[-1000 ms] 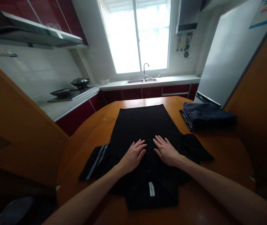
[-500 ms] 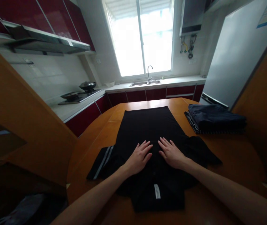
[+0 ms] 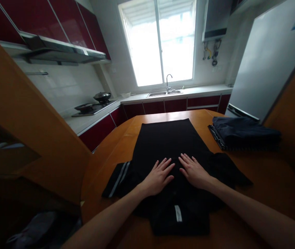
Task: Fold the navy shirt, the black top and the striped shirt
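A black short-sleeved shirt (image 3: 167, 138) lies spread on the wooden table (image 3: 124, 138), its collar toward me and its hem at the far side. The left sleeve carries two pale stripes (image 3: 119, 178), and a white label (image 3: 178, 213) shows inside the collar. My left hand (image 3: 158, 176) rests flat on the middle of the shirt, fingers apart. Beside it, a small gap away, my right hand (image 3: 194, 172) also lies flat on the cloth with fingers stretched out. Neither hand grips the fabric.
A stack of folded dark clothes (image 3: 243, 133) sits at the table's right side. Beyond the table are a counter with a sink (image 3: 164, 93), a stove with pans (image 3: 90, 107) and a fridge (image 3: 261, 65). A wooden panel (image 3: 46, 121) stands at left.
The whole view has shifted slightly, so everything appears a little farther right. Both hands stay flat at about the same place on the shirt.
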`<action>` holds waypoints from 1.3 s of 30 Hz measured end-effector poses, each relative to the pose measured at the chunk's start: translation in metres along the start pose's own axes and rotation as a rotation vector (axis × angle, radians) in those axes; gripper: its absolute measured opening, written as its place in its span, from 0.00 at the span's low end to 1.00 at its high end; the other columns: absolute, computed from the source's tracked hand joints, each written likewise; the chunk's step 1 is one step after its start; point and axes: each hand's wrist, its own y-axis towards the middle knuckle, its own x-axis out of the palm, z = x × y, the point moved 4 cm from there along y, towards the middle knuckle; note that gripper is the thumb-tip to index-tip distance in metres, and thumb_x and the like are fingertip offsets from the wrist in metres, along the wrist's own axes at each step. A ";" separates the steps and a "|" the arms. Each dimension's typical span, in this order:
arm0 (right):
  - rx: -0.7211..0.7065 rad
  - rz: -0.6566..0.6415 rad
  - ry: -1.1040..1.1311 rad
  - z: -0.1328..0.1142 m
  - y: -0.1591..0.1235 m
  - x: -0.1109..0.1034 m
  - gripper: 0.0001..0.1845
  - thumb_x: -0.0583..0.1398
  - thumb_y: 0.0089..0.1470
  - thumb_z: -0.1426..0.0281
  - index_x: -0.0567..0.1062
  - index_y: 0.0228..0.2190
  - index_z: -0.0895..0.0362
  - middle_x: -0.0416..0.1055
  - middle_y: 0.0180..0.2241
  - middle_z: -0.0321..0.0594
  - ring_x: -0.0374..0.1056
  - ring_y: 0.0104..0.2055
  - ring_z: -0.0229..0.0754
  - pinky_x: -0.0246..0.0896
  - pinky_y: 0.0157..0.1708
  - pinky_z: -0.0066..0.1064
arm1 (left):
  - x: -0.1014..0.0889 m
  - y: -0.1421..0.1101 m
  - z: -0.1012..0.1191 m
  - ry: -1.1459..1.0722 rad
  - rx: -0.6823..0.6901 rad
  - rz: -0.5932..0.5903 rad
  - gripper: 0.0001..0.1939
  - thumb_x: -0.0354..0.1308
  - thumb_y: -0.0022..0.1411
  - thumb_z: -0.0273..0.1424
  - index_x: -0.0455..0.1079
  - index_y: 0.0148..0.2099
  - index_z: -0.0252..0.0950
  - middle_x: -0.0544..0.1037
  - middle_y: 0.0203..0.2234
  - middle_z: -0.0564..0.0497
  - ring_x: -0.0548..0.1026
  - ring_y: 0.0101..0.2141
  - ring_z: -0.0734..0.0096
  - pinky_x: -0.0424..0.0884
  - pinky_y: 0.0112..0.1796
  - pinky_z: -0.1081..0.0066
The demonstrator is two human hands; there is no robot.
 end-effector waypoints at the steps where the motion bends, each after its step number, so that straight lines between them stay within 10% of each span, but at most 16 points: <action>1: -0.001 0.002 -0.003 0.000 0.000 0.000 0.33 0.46 0.66 0.61 0.57 0.67 0.63 0.45 0.70 0.51 0.40 0.73 0.50 0.37 0.69 0.49 | 0.000 0.000 0.001 0.000 -0.001 -0.002 0.29 0.43 0.75 0.46 0.50 0.72 0.45 0.48 0.71 0.47 0.43 0.70 0.58 0.44 0.66 0.45; 39: -0.020 0.054 -0.034 0.009 0.001 0.012 0.34 0.45 0.65 0.59 0.59 0.66 0.61 0.49 0.70 0.51 0.43 0.72 0.51 0.41 0.68 0.52 | -0.002 -0.007 0.004 0.008 -0.008 -0.016 0.30 0.43 0.74 0.47 0.47 0.73 0.48 0.48 0.72 0.48 0.45 0.70 0.55 0.45 0.65 0.43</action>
